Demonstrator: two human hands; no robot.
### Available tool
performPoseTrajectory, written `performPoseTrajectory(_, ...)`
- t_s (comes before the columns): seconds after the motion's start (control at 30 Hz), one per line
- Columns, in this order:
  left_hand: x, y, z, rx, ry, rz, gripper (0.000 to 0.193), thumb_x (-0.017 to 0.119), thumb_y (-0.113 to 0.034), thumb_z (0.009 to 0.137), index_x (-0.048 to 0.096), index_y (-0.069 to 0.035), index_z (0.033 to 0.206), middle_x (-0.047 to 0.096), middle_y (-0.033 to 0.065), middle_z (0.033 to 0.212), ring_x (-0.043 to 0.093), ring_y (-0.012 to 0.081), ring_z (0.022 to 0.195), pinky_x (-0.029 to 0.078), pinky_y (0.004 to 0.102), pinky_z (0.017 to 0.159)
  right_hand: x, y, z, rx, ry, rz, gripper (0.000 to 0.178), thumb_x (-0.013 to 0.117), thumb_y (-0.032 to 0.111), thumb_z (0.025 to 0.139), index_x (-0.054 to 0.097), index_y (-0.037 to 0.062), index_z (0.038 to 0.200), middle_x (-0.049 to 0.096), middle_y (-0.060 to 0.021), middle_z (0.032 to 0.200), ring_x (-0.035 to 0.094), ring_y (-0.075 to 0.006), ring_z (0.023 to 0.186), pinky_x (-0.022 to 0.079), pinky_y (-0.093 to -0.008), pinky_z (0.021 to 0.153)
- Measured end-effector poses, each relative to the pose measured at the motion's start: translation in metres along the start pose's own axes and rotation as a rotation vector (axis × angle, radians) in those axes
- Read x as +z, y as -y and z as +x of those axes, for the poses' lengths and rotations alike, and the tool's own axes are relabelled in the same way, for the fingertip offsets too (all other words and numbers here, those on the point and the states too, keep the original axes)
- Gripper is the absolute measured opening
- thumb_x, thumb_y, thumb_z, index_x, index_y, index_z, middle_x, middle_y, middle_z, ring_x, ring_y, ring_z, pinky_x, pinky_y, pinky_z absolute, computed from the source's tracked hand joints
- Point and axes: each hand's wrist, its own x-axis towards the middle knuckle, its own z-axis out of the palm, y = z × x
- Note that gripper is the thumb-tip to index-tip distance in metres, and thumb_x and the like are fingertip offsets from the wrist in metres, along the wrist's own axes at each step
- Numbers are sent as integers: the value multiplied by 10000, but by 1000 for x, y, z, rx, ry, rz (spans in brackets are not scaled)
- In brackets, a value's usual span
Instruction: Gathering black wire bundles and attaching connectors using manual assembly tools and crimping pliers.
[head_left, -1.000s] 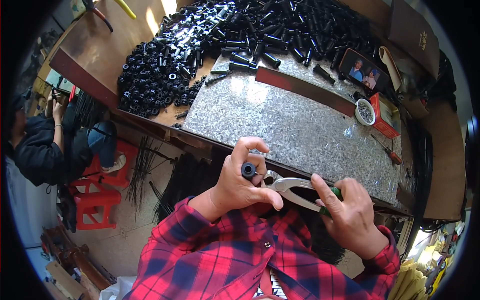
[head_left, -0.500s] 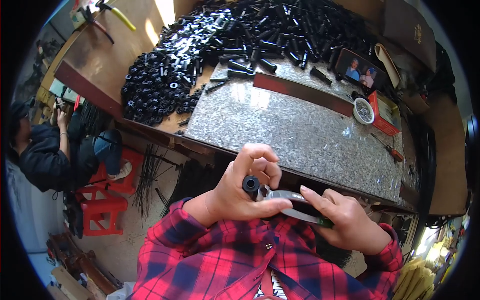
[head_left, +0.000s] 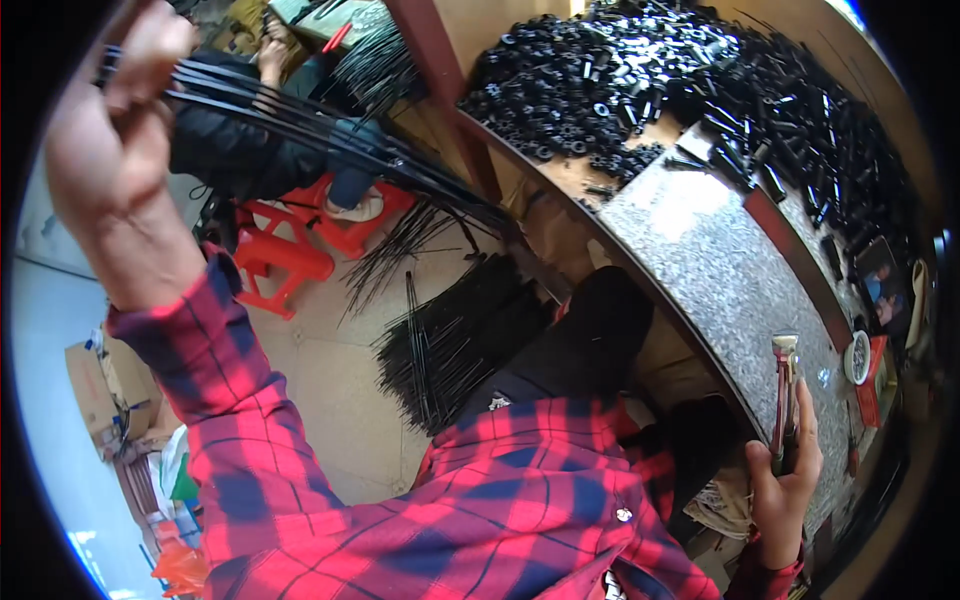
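Raised at the upper left, my left hand [head_left: 130,130] is blurred, its fingers closed round one end of a long black bundle of thin rods that looks like a folded umbrella frame [head_left: 335,140]. The bundle slants down to the right toward the bench edge. At the right, over the bench's near edge, my right hand [head_left: 790,490] holds metal pliers [head_left: 784,385] with the head pointing up. Much of the handles is hidden in the palm.
Black plastic parts [head_left: 600,90] lie heaped on the speckled stone bench [head_left: 700,240], behind a brown metal strip [head_left: 795,260]. Black rods [head_left: 450,340] stand bundled by the floor. Another person [head_left: 225,140] sits near red stools [head_left: 275,255]. A white cup [head_left: 857,357] stands at the right.
My left hand has swung from beside the pliers to the far upper left with the black bundle. My right hand with the pliers has moved right, away from it. The view has turned left.
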Motion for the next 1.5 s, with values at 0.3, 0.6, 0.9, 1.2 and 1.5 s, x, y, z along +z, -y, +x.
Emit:
performPoseTrajectory(0.3,-163,203,-158,-589,46,960,223,743,-188,768,680,5,859,663,41,776,583,106,711,474,271,679,10,11,12,25,90,-88,674,623,7,731,370,-67,1352,462,-195,1342,446,-282,1235,300,-354,1035)
performPoseTrajectory(0.6,-206,361,-375,-695,-298,1184,218,736,-205,732,680,-12,816,653,177,828,626,343,788,482,395,721,20,33,22,58,105,-69,683,595,-10,727,356,-63,1365,425,-176,1383,384,-253,1299,250,-350,1081)
performPoseTrajectory(0.9,-82,313,-358,-561,272,826,169,744,-87,718,652,1,829,661,161,912,641,318,909,501,356,818,15,35,30,16,84,-179,709,605,-6,714,357,-40,1377,454,-130,1357,454,-189,1204,343,-293,993)
performPoseTrajectory(1.2,-121,271,-296,-724,-13,641,106,657,-83,827,654,21,845,682,92,933,601,223,1039,432,329,924,16,33,32,21,58,-215,686,655,63,751,363,-64,1358,474,-206,1332,488,-286,1203,343,-357,1015)
performPoseTrajectory(1.5,-99,268,-239,-1053,276,625,229,657,-151,840,581,10,984,565,15,681,572,79,600,456,238,540,14,27,29,103,40,-185,684,676,94,764,371,-57,1357,490,-197,1313,492,-264,1193,348,-342,1004)
